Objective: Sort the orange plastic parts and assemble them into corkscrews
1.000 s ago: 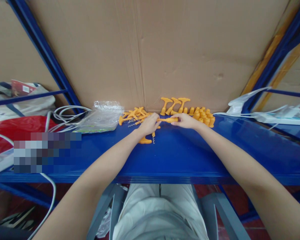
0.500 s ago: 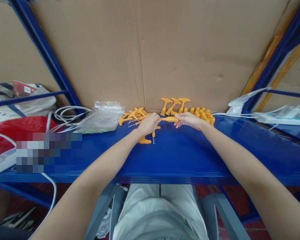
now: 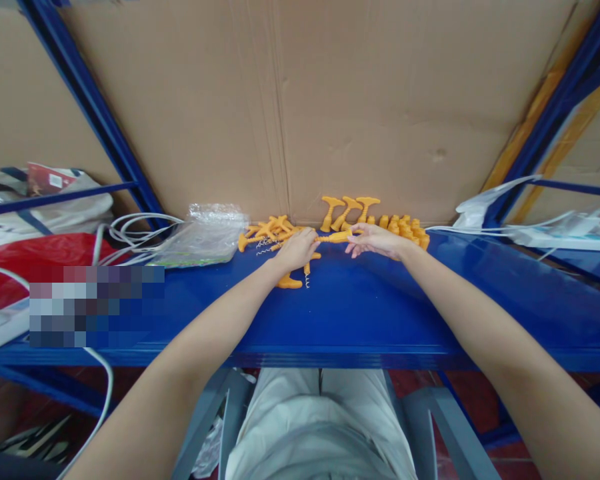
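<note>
My left hand (image 3: pixel 299 249) is closed round the handle end of a yellow corkscrew (image 3: pixel 336 237), which lies sideways between my hands. Its ridged neck and flared sleeve point to the right. At the sleeve's far end is my right hand (image 3: pixel 377 241), thumb and finger at the plastic and the lower fingers spread loosely. A pile of yellow T-handled corkscrews (image 3: pixel 267 228) with bare metal spirals lies beside and behind my left hand. Nearer the front, another yellow handle (image 3: pixel 289 283) lies by a bare metal spiral (image 3: pixel 307 279).
Against the cardboard wall (image 3: pixel 380 100) stand three upright corkscrews in sleeves (image 3: pixel 350 212). Several yellow sleeves (image 3: pixel 409 230) are grouped behind my right hand. Clear plastic bags (image 3: pixel 200 240) and white cables (image 3: pixel 130 230) lie left on the blue table (image 3: pixel 330 320). A white power strip (image 3: pixel 570 235) is at the right.
The fingers of my right hand have loosened and spread at the sleeve's end, and the sleeve tilts slightly upward. My left hand has stayed in place.
</note>
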Demonstrator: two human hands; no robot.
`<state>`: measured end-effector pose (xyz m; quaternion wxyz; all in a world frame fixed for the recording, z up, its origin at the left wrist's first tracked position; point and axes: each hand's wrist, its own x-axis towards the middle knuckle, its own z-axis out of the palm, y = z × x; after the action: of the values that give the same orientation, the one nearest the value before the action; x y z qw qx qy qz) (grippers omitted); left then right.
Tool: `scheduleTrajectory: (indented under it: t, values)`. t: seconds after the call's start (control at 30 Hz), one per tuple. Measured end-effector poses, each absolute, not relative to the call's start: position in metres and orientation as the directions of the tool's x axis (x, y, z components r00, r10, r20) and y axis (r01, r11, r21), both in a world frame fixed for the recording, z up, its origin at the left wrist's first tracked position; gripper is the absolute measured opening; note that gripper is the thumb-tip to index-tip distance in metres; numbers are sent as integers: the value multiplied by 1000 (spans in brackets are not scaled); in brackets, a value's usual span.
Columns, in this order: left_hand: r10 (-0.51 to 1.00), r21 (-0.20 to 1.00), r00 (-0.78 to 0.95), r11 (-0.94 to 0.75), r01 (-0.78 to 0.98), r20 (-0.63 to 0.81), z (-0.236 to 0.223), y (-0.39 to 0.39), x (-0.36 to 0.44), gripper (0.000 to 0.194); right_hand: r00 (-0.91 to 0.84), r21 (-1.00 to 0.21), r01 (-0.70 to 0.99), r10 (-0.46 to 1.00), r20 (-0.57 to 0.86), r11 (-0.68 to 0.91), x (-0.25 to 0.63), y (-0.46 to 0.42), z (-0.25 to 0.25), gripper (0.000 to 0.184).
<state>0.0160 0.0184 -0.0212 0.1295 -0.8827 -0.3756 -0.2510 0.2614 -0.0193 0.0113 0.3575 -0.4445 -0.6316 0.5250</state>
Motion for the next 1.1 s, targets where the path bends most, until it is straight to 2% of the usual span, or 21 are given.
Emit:
scheduleTrajectory:
  t: [0.07,0.23,0.37,0.47,0.5,0.6,0.63,0.7,0.9,0.97,1.1]
  values:
    - [595,-38,594,-689,724,541,-22,19,16,17,-352,-978,201,936,-12,63,261,-18,10,17]
    - [593,-28,592,-693,720,545,-23,20,17,16,-286,-957,291,955,-78,9,255,-16,6,46]
    - [608,2,575,-688,726,548,-23,20,18,15,-244,-935,355,964,-108,-14,254,-17,6,53]
    - [610,17,573,-693,721,547,-23,21,18,16,-249,-932,361,967,-61,34,261,-19,9,39]
    - [609,20,575,-696,718,546,-24,22,18,16,-263,-933,355,964,-32,66,264,-20,10,40]
    - [596,13,586,-707,707,548,-24,23,17,17,-306,-935,325,951,39,143,273,-20,12,59]
    - [594,8,588,-707,707,548,-24,23,17,18,-314,-937,313,948,53,156,275,-19,12,60]
    - [601,0,587,-699,715,542,-24,23,17,18,-319,-938,299,945,77,178,276,-17,12,52]
    - [593,3,581,-702,713,558,-24,20,17,17,-245,-931,326,966,82,162,268,-17,14,11]
    - [584,-7,585,-704,710,563,-23,19,17,17,-243,-937,319,968,65,143,263,-19,14,10]
    - [604,-6,580,-689,724,547,-21,15,18,17,-239,-958,268,970,33,99,256,-20,14,27]
